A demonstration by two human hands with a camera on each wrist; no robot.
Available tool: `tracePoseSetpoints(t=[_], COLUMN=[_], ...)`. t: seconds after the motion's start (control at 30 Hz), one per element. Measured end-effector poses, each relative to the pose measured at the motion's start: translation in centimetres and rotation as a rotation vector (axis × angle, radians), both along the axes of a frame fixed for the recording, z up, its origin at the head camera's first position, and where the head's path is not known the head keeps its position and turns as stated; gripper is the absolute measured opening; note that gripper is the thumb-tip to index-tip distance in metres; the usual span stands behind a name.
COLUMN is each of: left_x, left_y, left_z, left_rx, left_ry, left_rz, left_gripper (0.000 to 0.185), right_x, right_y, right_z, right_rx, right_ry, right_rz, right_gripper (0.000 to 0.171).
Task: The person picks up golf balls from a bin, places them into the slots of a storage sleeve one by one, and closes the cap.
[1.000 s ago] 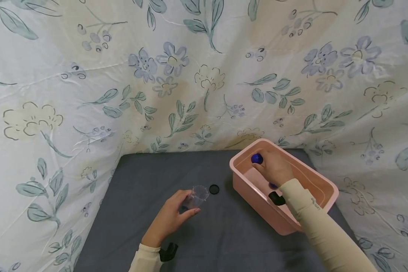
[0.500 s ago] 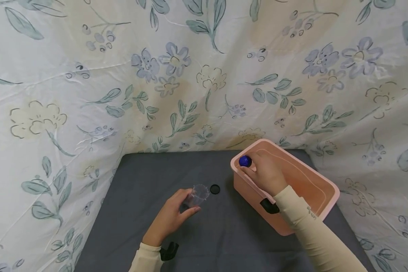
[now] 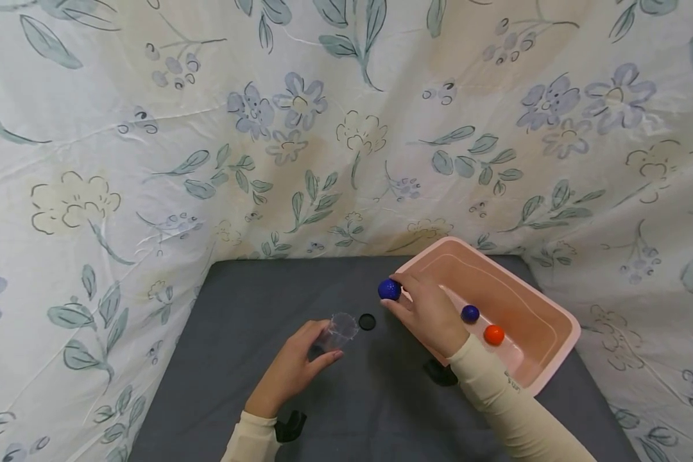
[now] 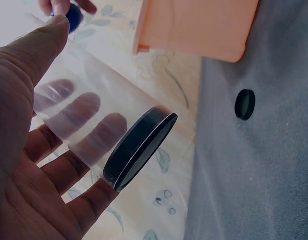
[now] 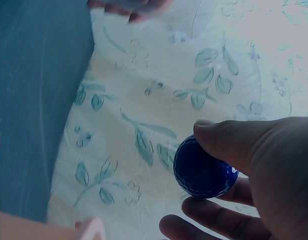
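Observation:
My left hand (image 3: pixel 291 369) grips a clear plastic tube (image 3: pixel 342 330), held above the table and tilted. In the left wrist view the tube (image 4: pixel 94 107) has a black cap (image 4: pixel 141 150) on its lower end, and fingers show through its wall. A dimpled blue golf ball (image 3: pixel 389 289) is pinched between thumb and fingers of my right hand (image 3: pixel 430 314), just outside the left rim of the pink bin (image 3: pixel 554 314). The ball (image 5: pixel 201 167) shows whole in the right wrist view. Between the hands, a loose black cap (image 3: pixel 367 321) lies on the table.
Inside the bin lie another blue ball (image 3: pixel 470 314) and an orange ball (image 3: pixel 494 334). The dark grey cloth (image 3: pixel 265 289) covers the table. A floral curtain (image 3: pixel 352 128) hangs behind it and along both sides.
My right hand has lifted the blue golf ball out of the bin and carried it left toward the tube, uncovering the balls inside. The left hand holds the tube nearly still.

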State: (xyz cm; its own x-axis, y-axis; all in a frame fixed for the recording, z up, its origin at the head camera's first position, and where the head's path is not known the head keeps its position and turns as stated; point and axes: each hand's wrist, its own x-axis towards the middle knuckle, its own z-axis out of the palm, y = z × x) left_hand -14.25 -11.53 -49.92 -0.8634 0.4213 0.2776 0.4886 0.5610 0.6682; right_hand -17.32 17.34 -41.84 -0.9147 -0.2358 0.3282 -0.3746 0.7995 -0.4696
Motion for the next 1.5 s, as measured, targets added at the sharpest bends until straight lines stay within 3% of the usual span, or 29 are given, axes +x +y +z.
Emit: tracePoseSetpoints(t=[0.23, 0.6, 0.8, 1.17, 1.5], left_x=[0.2, 0.2, 0.1, 0.0, 0.1], left_y=[0.1, 0.2, 0.4, 0.5, 0.7], left_z=[0.1, 0.0, 0.0, 0.0, 0.3], left_rx=[0.008, 0.033, 0.035, 0.042, 0.068], left_ry=[-0.033, -0.035, -0.024, 0.021, 0.037], left_rz=[0.003, -0.005, -0.011, -0.016, -0.023], left_gripper=[0.047, 0.047, 0.045, 0.047, 0.045], right_x=[0.9, 2.3, 2.9, 3.3, 3.7], right_y=[-1.4, -3.4, -4.0, -4.9, -5.6], right_z=[0.0, -0.2, -0.4, -1.1, -1.6], right_rx=[-0.019, -0.201, -0.239, -0.407, -0.468], right_ry=[0.042, -0.018, -0.04, -0.053, -0.057], right_rz=[0.018, 0.086, 0.109, 0.18, 0.189], right_gripper=[0.05, 0.049, 0.046, 0.046, 0.046])
